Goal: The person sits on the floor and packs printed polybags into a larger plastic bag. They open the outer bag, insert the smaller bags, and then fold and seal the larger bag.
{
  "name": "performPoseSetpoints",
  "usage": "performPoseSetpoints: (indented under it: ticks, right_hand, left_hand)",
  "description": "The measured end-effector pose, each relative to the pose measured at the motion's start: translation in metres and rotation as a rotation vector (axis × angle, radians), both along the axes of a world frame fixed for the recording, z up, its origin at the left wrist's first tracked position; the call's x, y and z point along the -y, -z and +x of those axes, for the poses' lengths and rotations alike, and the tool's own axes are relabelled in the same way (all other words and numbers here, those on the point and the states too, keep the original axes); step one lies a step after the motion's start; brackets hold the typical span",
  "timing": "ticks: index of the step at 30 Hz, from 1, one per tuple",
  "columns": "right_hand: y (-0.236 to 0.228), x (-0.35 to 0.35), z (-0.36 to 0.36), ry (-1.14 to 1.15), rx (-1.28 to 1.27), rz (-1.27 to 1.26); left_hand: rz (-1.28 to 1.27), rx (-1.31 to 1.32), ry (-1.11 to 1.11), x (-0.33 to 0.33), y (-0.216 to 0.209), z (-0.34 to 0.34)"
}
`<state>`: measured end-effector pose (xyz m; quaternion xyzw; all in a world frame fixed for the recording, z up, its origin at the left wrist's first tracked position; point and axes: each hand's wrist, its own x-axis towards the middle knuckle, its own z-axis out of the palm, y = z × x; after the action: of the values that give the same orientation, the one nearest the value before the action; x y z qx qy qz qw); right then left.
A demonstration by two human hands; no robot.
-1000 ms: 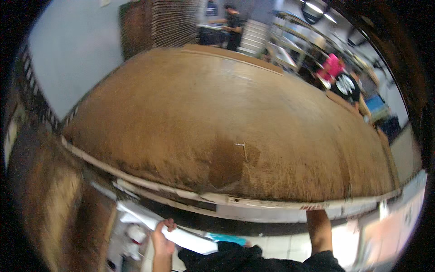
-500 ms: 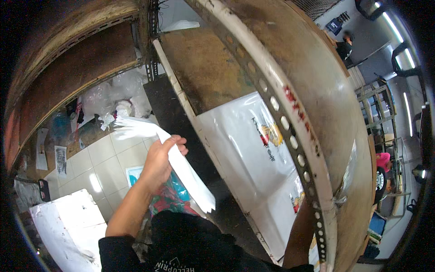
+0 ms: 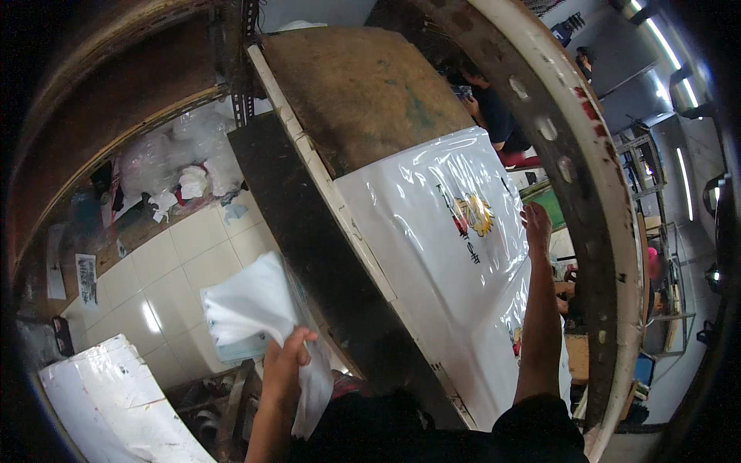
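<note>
A bunch of thin white sheets (image 3: 255,301), its far end fanned out and drooping, is gripped in my left hand (image 3: 287,361) over the floor, left of the shelf. On the shelf board lies a large glossy white plastic sheet (image 3: 417,224) with a yellow and red printed figure and dark lettering. My right hand (image 3: 538,225) is at the sheet's right edge, its fingers curled over that edge. The sheet ripples near the hand. A second printed figure (image 3: 515,339) lies partly behind my right forearm.
A dark plank (image 3: 309,255) and a pale shelf rail (image 3: 332,193) run beside the sheet. A perforated metal beam (image 3: 567,166) arches along the right. Bagged clear plastic (image 3: 174,158) sits at the back left, a white board (image 3: 116,393) lower left. Another person (image 3: 494,116) is beyond the shelf.
My left hand has come down and nearer, and the sheets in it have spread out. My right hand, hidden before, now shows farther up the plastic sheet's right edge. The view has shifted.
</note>
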<state>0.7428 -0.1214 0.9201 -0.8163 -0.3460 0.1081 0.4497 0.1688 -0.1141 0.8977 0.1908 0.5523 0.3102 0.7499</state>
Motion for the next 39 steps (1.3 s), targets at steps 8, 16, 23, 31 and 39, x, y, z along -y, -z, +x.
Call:
performPoseSetpoints:
  ticks: [8,16,23,31,39]
  right_hand:
    - [0.041,-0.068,0.083,-0.105,0.588,-0.371]
    - [0.019,-0.088,0.118,-0.214,-0.01,-0.594]
    - [0.01,-0.111,0.109,-0.311,0.036,-0.772]
    - [0.012,-0.117,0.111,-0.3,0.378,-0.841]
    - [0.01,-0.109,0.114,-0.338,0.392,-0.713]
  left_hand:
    - [-0.123,-0.192,-0.147,0.048,0.041,-0.023]
    - [-0.196,-0.387,-0.042,0.085,0.076,-0.034]
    - [-0.099,-0.493,0.103,0.093,0.071,-0.028]
    - [-0.206,-0.344,-0.103,0.107,0.105,-0.019]
    - [-0.036,-0.418,-0.091,0.102,0.104,-0.01]
